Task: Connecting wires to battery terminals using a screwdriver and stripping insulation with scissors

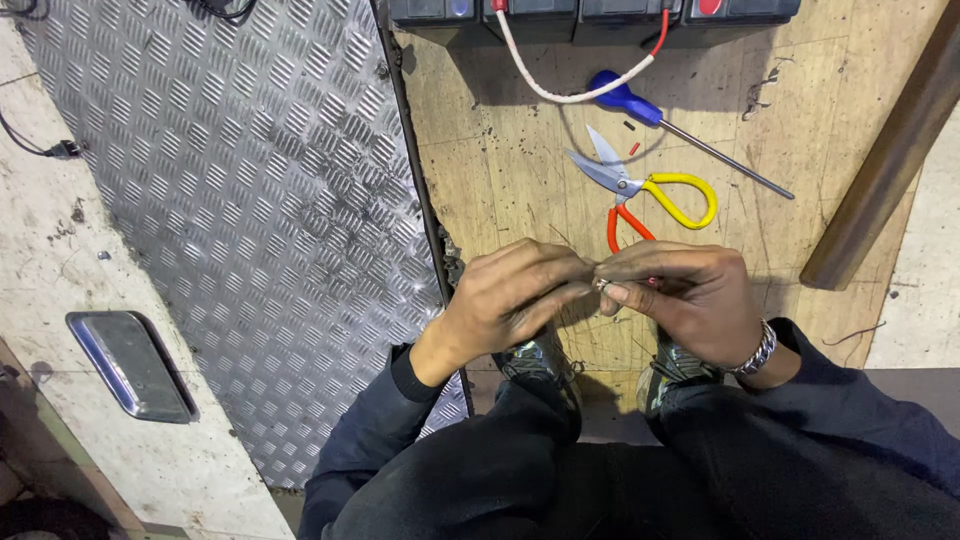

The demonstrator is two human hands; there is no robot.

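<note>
My left hand (510,300) and my right hand (690,295) meet fingertip to fingertip over a wooden floor board (500,160). Between the fingers of both hands sits a small metallic piece (603,284), with a bit of red showing just right of it; what it is cannot be told. Both hands pinch it. Just beyond my hands lie open scissors (640,190) with one yellow and one red handle loop. A screwdriver (680,125) with a blue handle lies further away.
A white cable with red ends (560,92) runs from black boxes (590,12) at the top edge. Ribbed metal plate (250,200) covers the left side. A dark wooden beam (885,160) slants at right. My shoes (545,365) stand below my hands.
</note>
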